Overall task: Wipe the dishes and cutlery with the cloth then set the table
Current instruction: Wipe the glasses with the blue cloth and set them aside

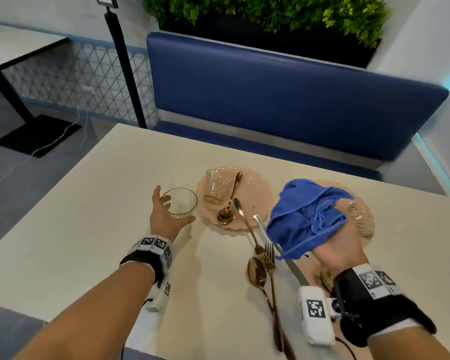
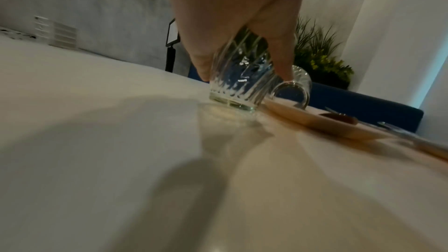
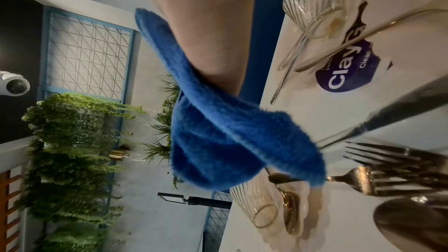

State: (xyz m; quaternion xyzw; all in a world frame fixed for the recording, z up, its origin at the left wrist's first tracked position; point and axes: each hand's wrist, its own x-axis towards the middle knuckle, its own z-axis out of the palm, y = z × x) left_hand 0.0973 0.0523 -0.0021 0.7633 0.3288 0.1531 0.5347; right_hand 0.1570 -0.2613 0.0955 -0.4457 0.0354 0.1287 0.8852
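Blue cloth (image 1: 307,216): bunched up in my right hand (image 1: 335,245), fingers wrapped round it, held up above the right-hand pink plate (image 1: 366,216) so it covers most of it.
Left hand (image 1: 166,216): got the upright clear glass (image 1: 179,202) between thumb and fingers; from the left wrist cam its base sits on the table (image 1: 89,203), just left of the other pink plate (image 1: 255,193).
Left plate: a second glass (image 1: 216,187) lying on its side on it, plus a gold spoon (image 1: 229,201), bowl toward me.
Right plate: another ribbed glass (image 1: 361,216) on it, mostly hidden by the cloth, can't tell much more.
Loose cutlery: between the plates and my right wrist there's a silver knife (image 1: 278,248), two gold forks (image 1: 269,258) and a gold spoon (image 1: 256,274), all lying on the table, overlapping a bit.
Background: blue bench seat (image 1: 283,100) across the table, green plants (image 1: 270,11) behind it.
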